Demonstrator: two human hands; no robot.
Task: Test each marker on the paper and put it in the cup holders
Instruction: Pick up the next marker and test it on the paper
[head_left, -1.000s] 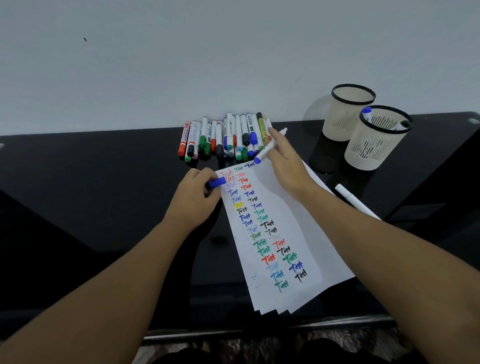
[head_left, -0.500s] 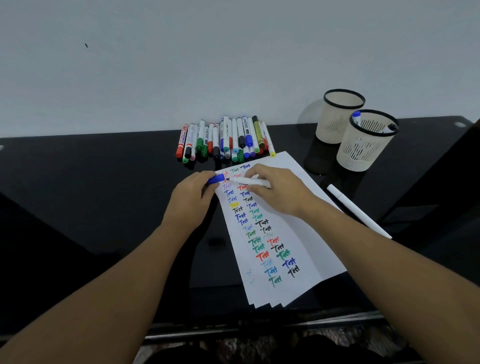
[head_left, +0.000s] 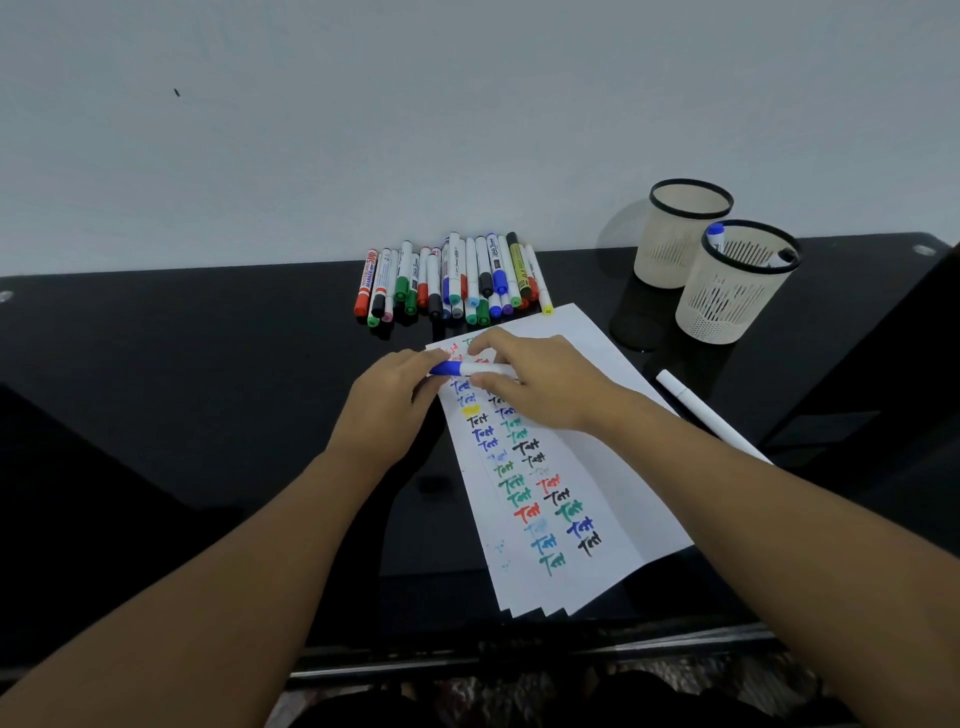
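Observation:
A white marker with a blue cap (head_left: 465, 369) lies level between my two hands, above the top of the paper (head_left: 587, 415). My left hand (head_left: 387, 402) pinches the blue cap end. My right hand (head_left: 540, 384) grips the white barrel. The cap sits against the barrel; whether it is fully seated I cannot tell. The paper sheets carry columns of coloured "Test" marks. Several markers (head_left: 452, 280) lie in a row by the wall. Two cream mesh cup holders stand at the right: the near one (head_left: 727, 306) holds markers, the far one (head_left: 680, 234) shows none.
A white marker (head_left: 706, 415) lies on the black table (head_left: 182, 364) to the right of the paper. The grey wall runs close behind the marker row. The table's front edge is just below the paper.
My right hand brought the open marker from the far marker row down to the left hand, and the blue cap now meets the barrel. The view shifted slightly.

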